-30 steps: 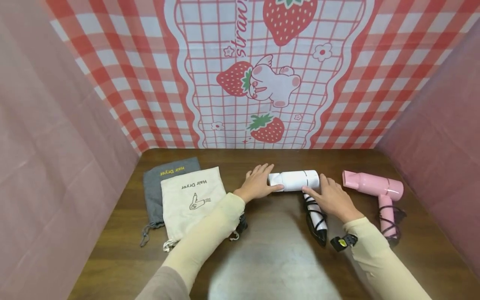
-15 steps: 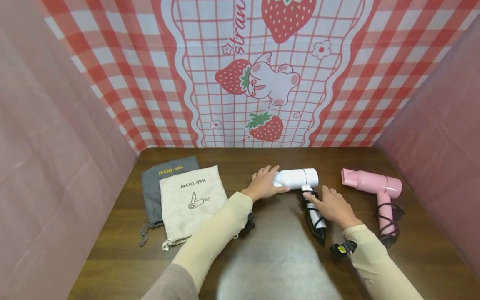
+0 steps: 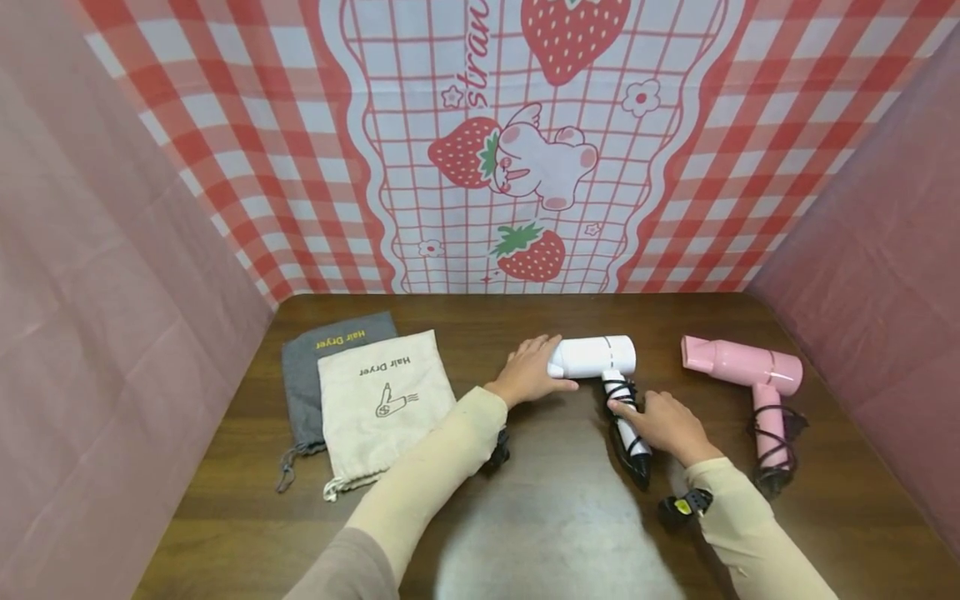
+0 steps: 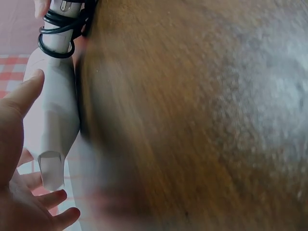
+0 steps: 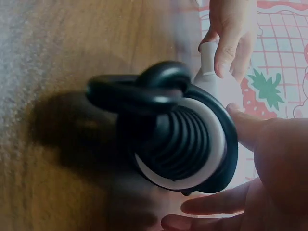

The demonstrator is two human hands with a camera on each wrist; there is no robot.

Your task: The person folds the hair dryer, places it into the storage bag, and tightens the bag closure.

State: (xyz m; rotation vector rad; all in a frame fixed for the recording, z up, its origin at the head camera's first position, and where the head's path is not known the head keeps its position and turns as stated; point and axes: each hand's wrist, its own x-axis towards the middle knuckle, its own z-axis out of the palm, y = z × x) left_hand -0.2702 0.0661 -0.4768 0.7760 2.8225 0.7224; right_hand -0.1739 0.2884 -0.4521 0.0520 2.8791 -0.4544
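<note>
A white hair dryer (image 3: pixel 592 357) lies on the table, its barrel pointing left and its handle wound with a black cord. My left hand (image 3: pixel 528 372) grips the nozzle end, thumb along the near side and fingers around the far side. In the left wrist view those fingers (image 4: pixel 65 217) reach beyond the nozzle. My right hand (image 3: pixel 667 423) is at the handle; its thumb touches the corded grip in the head view. From the right wrist, the ribbed black cord end faces the camera, with the right fingers (image 5: pixel 216 202) fairly straight beside the handle.
A pink hair dryer (image 3: pixel 750 364) with a corded handle lies to the right. On the left, a cream drawstring bag (image 3: pixel 386 417) overlaps a grey drawstring bag (image 3: pixel 300 392), both printed "Hair Dryer". A checkered strawberry cloth (image 3: pixel 517 150) hangs behind the table (image 3: pixel 555 542).
My right hand has moved from the barrel's rear end down to the handle. My left hand has slid slightly right, further over the nozzle. The white dryer stays nearly in place.
</note>
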